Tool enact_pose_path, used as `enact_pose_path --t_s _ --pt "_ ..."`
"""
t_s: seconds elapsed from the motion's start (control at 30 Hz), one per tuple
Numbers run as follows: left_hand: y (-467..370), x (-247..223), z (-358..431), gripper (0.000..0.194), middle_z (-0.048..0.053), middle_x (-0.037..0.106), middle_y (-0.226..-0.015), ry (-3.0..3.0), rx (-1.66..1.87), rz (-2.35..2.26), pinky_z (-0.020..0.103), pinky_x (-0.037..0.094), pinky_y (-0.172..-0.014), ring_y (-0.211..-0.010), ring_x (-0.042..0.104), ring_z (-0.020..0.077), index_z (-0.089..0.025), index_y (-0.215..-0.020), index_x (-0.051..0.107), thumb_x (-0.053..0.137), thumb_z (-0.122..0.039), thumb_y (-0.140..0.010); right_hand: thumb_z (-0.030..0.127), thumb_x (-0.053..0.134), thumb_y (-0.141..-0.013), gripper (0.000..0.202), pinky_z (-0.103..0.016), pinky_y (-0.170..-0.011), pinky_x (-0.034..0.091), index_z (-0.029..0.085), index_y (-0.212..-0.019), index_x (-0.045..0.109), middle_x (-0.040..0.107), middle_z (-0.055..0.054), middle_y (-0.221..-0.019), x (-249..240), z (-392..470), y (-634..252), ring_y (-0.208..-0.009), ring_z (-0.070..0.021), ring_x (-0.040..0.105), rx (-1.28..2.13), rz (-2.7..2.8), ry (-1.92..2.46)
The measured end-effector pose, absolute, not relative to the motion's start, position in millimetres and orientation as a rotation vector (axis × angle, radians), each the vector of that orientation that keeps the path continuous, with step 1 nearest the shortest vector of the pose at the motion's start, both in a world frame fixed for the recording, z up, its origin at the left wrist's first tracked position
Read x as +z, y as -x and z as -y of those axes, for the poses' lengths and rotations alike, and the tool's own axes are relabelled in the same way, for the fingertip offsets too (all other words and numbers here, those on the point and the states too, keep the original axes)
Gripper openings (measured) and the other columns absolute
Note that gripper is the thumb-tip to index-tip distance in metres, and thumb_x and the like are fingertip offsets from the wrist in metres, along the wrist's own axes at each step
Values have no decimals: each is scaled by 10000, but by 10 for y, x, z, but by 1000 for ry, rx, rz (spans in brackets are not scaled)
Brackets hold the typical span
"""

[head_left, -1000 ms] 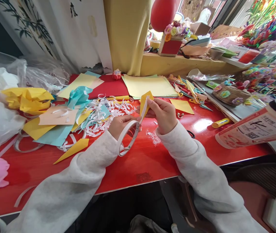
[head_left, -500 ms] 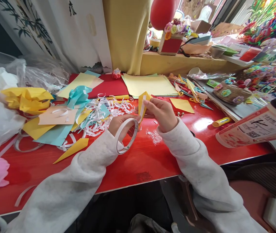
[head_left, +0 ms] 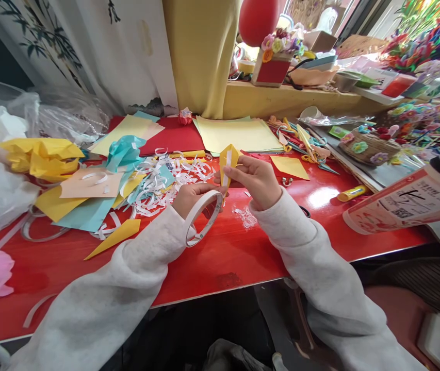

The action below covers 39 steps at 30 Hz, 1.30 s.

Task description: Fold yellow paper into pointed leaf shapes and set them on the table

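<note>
A small folded piece of yellow paper (head_left: 234, 154) stands upright between my two hands above the table. Along its face runs a narrow white strip of tape (head_left: 228, 159). My right hand (head_left: 257, 180) grips the paper from the right, its thumb lying on the strip. From below, my left hand (head_left: 189, 198) is closed at the paper's lower end. A roll of white tape (head_left: 189, 229) hangs at that left hand, and the strip appears to lead towards it. Some left fingers are hidden behind the roll and the paper.
White paper curls (head_left: 153, 193) and coloured scraps cover the red table (head_left: 220, 268) on the left. Paper sheets (head_left: 239, 135) lie at the back, with scissors (head_left: 308, 147) beside them. A large tilted cup (head_left: 401, 203) and a yellow tube (head_left: 352, 194) are on the right.
My right thumb has moved down and slightly left along the white strip on the yellow paper. The left hand and the tape roll have barely shifted.
</note>
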<state>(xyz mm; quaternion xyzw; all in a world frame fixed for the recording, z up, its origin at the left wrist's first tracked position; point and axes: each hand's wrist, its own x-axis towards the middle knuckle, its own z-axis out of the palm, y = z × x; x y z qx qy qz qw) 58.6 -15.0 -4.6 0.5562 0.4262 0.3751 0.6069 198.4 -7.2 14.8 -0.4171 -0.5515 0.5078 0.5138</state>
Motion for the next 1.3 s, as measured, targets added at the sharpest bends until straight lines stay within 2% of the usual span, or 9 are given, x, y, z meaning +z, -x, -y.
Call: enact_pose_path --t_s 0.33,0.57,0.73,0.87,0.93,1.03,1.1,1.2,1.3 --pt "-597 -79 171 205 1 559 -485 -1344 834 -941 190 366 -364 -394 483 86 -153 -660 591 590 -357 -636 375 578 -666 300 -298 -634 529 131 -837 541 643 -54 -737 104 57 -2017 -680 -148 628 1289 1313 963" --pt "-619 -64 204 191 -2 555 -463 -1331 835 -932 213 367 -371 -379 477 94 -174 -621 580 593 -365 -631 455 544 -671 323 -272 -608 529 146 -765 552 647 -63 -733 126 60 -2015 -695 -155 631 1276 1289 1010" --pt "-622 -55 215 162 -9 555 -454 -1321 795 -911 211 369 -371 -369 475 91 -169 -633 581 597 -330 -632 427 575 -655 299 -277 -620 525 145 -749 547 646 -52 -710 109 51 -2018 -697 -161 632 1184 1263 1001" --pt "-628 -73 205 193 -12 543 -445 -1321 831 -914 197 362 -353 -352 460 80 -148 -621 572 602 -339 -628 481 488 -705 361 -287 -612 528 133 -770 561 649 -75 -717 129 43 -2032 -711 -166 631 1249 1265 1015" --pt "-629 -99 195 214 -5 550 -460 -1330 857 -934 195 364 -353 -362 468 82 -142 -635 575 591 -355 -638 455 504 -707 345 -287 -615 529 128 -798 567 652 -84 -752 143 39 -2046 -732 -169 629 1329 1294 1023" --pt "-619 -142 177 251 -11 553 -480 -1398 871 -982 200 368 -366 -373 473 85 -153 -696 588 553 -400 -666 324 601 -665 285 -297 -627 531 123 -862 560 650 -87 -820 148 31 -2068 -742 -171 625 1458 1344 975" --pt "-602 -160 161 291 -13 553 -501 -1568 869 -1042 207 381 -403 -404 486 89 -166 -694 599 512 -444 -688 279 613 -659 294 -305 -635 530 118 -897 549 649 -86 -830 139 21 -2083 -728 -166 625 1499 1364 934" --pt "-562 -158 120 390 19 597 -648 -1912 914 -1164 213 406 -499 -542 541 107 -171 -661 621 401 -481 -747 277 600 -672 322 -299 -651 526 118 -943 531 650 -66 -798 121 4 -2100 -683 -142 624 1475 1406 901" --pt "-521 -128 64 374 46 600 -850 -1951 1096 -1240 216 426 -587 -730 556 133 -175 -804 620 383 -462 -764 282 598 -671 449 -288 -643 523 134 -1072 461 649 -30 -745 111 -1 -2095 -618 -118 617 1471 1485 870"
